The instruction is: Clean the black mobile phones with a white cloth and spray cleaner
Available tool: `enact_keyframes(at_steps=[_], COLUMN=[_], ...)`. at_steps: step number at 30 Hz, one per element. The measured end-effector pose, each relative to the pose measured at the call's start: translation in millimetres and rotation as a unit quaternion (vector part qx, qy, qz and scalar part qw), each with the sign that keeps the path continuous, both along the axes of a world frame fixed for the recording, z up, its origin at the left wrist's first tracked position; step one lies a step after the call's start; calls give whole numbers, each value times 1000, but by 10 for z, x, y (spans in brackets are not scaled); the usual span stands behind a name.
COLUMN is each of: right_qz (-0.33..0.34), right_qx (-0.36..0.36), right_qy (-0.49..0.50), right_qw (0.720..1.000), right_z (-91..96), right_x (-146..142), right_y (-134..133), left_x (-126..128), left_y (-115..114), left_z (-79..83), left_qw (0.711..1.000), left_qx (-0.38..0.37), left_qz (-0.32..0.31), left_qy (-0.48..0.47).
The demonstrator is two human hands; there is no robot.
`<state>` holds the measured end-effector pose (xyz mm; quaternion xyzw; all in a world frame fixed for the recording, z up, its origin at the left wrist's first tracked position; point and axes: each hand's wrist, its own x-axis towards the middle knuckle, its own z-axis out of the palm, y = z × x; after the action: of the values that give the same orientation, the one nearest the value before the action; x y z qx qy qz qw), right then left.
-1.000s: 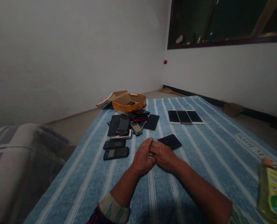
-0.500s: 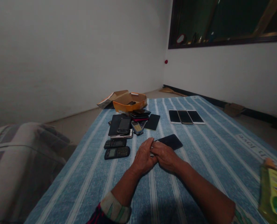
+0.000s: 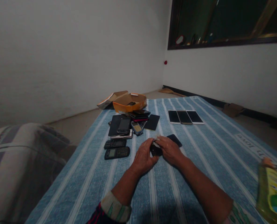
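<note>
Left hand [image 3: 143,157] of mine curled around a dark phone [image 3: 156,151], my right hand [image 3: 170,150] closed over a pale wad [image 3: 155,143] against its far end, striped cloth [image 3: 157,189] beneath, another phone [image 3: 175,140] just beyond

A room in a home seems to be shown. A dark-framed window [image 3: 222,18] is set above a plain white wall [image 3: 210,68], with small objects [image 3: 179,39] ranged along its sill. A broad surface is covered by a blue striped cloth [image 3: 82,193] (bed or table cannot be told); at the left, something bulky is draped in banded fabric [image 3: 14,174].
</note>
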<state>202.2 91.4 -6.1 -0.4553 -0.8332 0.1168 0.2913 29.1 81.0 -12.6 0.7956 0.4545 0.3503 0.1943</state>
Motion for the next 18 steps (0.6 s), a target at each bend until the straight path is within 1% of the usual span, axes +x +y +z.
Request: enact_keyframes(at_steps=[5, 11, 14, 18], right_qz=[-88, -154, -156, -120], right_qx=[-14, -12, -3, 16], right_qy=[-36, -49, -56, -66], right_qw=[995, 987, 986, 991], right_z=[-88, -146, -160, -151], right_x=[244, 423, 442, 358], right_y=[125, 217, 227, 187], left_x=[-12, -31, -29, -10], left_y=[-9, -13, -12, -5], left_z=[9, -5, -11, -16], left_qw=[1000, 1000, 1000, 1000], left_qx=[-22, -30, -26, -26], left_qz=[5, 6, 4, 9], left_qy=[3, 3, 3, 9])
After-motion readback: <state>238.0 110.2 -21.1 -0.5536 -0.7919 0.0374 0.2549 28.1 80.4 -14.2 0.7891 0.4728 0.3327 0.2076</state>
